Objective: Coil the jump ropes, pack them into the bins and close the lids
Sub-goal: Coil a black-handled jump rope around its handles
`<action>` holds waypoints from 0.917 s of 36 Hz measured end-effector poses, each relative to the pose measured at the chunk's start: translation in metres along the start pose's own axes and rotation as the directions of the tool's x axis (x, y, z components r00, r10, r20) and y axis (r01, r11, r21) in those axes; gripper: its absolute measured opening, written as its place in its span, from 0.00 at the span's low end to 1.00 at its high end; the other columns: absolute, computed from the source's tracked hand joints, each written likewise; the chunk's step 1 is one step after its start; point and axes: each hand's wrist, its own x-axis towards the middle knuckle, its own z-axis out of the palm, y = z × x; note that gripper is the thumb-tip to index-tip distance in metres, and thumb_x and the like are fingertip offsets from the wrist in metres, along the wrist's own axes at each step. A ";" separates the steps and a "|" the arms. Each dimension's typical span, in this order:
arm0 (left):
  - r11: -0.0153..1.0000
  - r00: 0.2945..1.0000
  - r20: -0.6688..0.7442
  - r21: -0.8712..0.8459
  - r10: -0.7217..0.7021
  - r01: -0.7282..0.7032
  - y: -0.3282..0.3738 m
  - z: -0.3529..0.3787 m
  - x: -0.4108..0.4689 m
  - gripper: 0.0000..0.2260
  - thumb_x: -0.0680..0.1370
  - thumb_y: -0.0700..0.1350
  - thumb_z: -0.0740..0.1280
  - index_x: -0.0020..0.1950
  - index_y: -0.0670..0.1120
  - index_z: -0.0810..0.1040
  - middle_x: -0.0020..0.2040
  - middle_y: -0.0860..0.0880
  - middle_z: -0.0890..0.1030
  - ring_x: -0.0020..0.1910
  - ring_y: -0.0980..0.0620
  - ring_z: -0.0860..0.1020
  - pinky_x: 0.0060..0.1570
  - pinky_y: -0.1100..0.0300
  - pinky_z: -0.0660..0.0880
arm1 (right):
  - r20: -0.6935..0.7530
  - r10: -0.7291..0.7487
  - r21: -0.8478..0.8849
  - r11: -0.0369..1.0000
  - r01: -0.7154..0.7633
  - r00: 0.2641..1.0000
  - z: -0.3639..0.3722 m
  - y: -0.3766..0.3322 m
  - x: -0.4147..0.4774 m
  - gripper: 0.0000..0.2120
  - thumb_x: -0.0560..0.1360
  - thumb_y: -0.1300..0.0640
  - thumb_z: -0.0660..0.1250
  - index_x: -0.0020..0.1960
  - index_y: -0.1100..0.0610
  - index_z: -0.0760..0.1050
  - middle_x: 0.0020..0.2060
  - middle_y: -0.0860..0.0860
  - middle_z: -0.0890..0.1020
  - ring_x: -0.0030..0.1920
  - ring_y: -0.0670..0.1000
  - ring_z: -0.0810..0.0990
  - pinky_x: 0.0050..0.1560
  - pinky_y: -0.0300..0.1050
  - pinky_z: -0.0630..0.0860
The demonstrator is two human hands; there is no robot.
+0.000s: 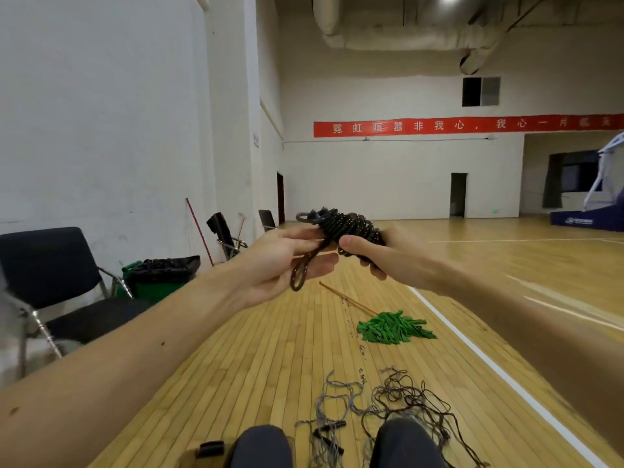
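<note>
— How much room is there, and where are the edges?

— Open wooden floor [256, 349] runs ahead and off to the right. A white line [489, 363] cuts across it at a slant on the right. The left side is closed by a white wall [101, 113], with a black chair [50, 265] and a green bin [158, 278] lined with a black bag standing against it. A green mop [391, 327] lies on the floor ahead, near the line. Loose ropes [388, 410] sprawl tangled just in front of the person's knees [260, 447].

— Any writing?

— A red banner [466, 125] on the far wall, white characters: 霓虹喧嚣非我心,我心一片; the right end is too blurred to read.

— And the hands?

— Both are raised at chest height, arms reaching forward, well above the floor. The right hand [381, 255] has its fingers curled round a dark jump rope [347, 231] wound into a tight bundle, thumb across the near side. The left hand [280, 265] lies palm up beside it, pinching a strand between thumb and fingers; a loop [300, 275] of that strand hangs down over the palm.
</note>
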 end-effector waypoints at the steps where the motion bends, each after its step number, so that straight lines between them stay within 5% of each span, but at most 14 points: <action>1: 0.999 0.999 -0.030 -0.010 -0.035 0.035 -0.007 -0.002 0.002 0.12 0.83 0.35 0.59 0.64 0.38 0.77 0.57 0.40 0.84 0.55 0.44 0.84 0.47 0.56 0.82 | -0.023 0.021 -0.055 0.998 -0.023 1.000 0.006 0.006 0.004 0.31 0.76 0.32 0.62 0.42 0.63 0.78 0.28 0.50 0.76 0.29 0.48 0.73 0.37 0.44 0.72; 3: 0.996 0.992 -0.086 -0.005 -0.092 0.092 -0.019 -0.005 0.006 0.12 0.84 0.38 0.60 0.65 0.37 0.76 0.58 0.39 0.83 0.55 0.43 0.84 0.49 0.55 0.83 | -0.044 0.023 -0.170 0.985 -0.030 0.999 0.019 0.013 0.009 0.27 0.79 0.36 0.62 0.39 0.59 0.75 0.27 0.48 0.73 0.25 0.45 0.71 0.28 0.34 0.68; 6: 0.985 0.976 -0.138 0.013 -0.170 0.173 -0.039 -0.012 0.013 0.13 0.84 0.45 0.60 0.62 0.38 0.76 0.57 0.40 0.82 0.57 0.46 0.82 0.52 0.54 0.81 | -0.027 -0.018 -0.251 0.968 0.010 0.999 0.050 0.026 0.017 0.17 0.80 0.39 0.63 0.40 0.50 0.71 0.29 0.46 0.73 0.27 0.45 0.71 0.25 0.36 0.65; 8: 0.970 0.956 -0.173 -0.002 -0.239 0.242 -0.053 -0.022 0.018 0.15 0.84 0.51 0.61 0.56 0.40 0.76 0.56 0.39 0.82 0.57 0.47 0.79 0.55 0.54 0.77 | -0.025 -0.024 -0.357 0.934 0.013 0.999 0.074 0.037 0.024 0.16 0.80 0.39 0.63 0.48 0.52 0.74 0.32 0.47 0.75 0.29 0.46 0.72 0.25 0.35 0.66; 13: 0.916 0.881 -0.252 -0.129 -0.400 0.379 -0.094 -0.061 0.038 0.22 0.80 0.59 0.66 0.60 0.40 0.76 0.59 0.38 0.80 0.52 0.45 0.76 0.58 0.54 0.78 | 0.048 -0.055 -0.672 0.737 0.073 0.997 0.137 0.066 0.040 0.23 0.81 0.40 0.61 0.63 0.59 0.66 0.49 0.55 0.81 0.45 0.57 0.80 0.39 0.49 0.76; 17: 0.877 0.818 -0.331 -0.275 -0.470 0.393 -0.127 -0.094 0.056 0.22 0.79 0.56 0.69 0.62 0.40 0.75 0.58 0.38 0.78 0.50 0.45 0.72 0.55 0.55 0.76 | 0.153 -0.072 -0.743 0.649 0.163 0.986 0.186 0.081 0.051 0.24 0.81 0.44 0.62 0.66 0.61 0.62 0.59 0.57 0.76 0.57 0.57 0.77 0.48 0.49 0.73; 24: 0.793 0.720 -0.352 -0.385 -0.598 0.471 -0.201 -0.176 0.080 0.12 0.80 0.47 0.69 0.56 0.38 0.78 0.51 0.40 0.80 0.53 0.46 0.73 0.65 0.50 0.73 | 0.333 0.016 -0.629 0.749 0.209 0.943 0.274 0.132 0.085 0.27 0.82 0.38 0.55 0.69 0.59 0.61 0.62 0.56 0.75 0.59 0.57 0.76 0.53 0.51 0.73; 28: 0.762 0.642 -0.410 -0.342 -0.648 0.551 -0.265 -0.231 0.087 0.10 0.80 0.44 0.68 0.55 0.37 0.78 0.48 0.41 0.82 0.44 0.49 0.80 0.44 0.58 0.77 | 0.547 0.188 -0.386 0.921 0.047 0.816 0.333 0.173 0.101 0.21 0.84 0.43 0.53 0.67 0.58 0.63 0.63 0.58 0.75 0.59 0.59 0.75 0.54 0.51 0.71; 30: 0.729 0.580 -0.452 -0.309 -0.678 0.611 -0.302 -0.253 0.085 0.12 0.80 0.44 0.68 0.57 0.36 0.78 0.47 0.41 0.83 0.38 0.51 0.81 0.33 0.62 0.77 | 0.630 0.271 -0.303 0.949 -0.091 0.728 0.363 0.195 0.106 0.17 0.85 0.44 0.54 0.64 0.57 0.63 0.59 0.57 0.77 0.52 0.57 0.76 0.49 0.50 0.71; 33: 0.660 0.468 -0.514 -0.294 -0.719 0.691 -0.355 -0.279 0.082 0.18 0.78 0.44 0.71 0.62 0.34 0.77 0.50 0.40 0.84 0.38 0.51 0.82 0.29 0.61 0.77 | 0.697 0.372 -0.224 0.925 -0.308 0.612 0.403 0.224 0.108 0.21 0.84 0.45 0.56 0.71 0.57 0.59 0.53 0.57 0.80 0.49 0.56 0.80 0.51 0.55 0.77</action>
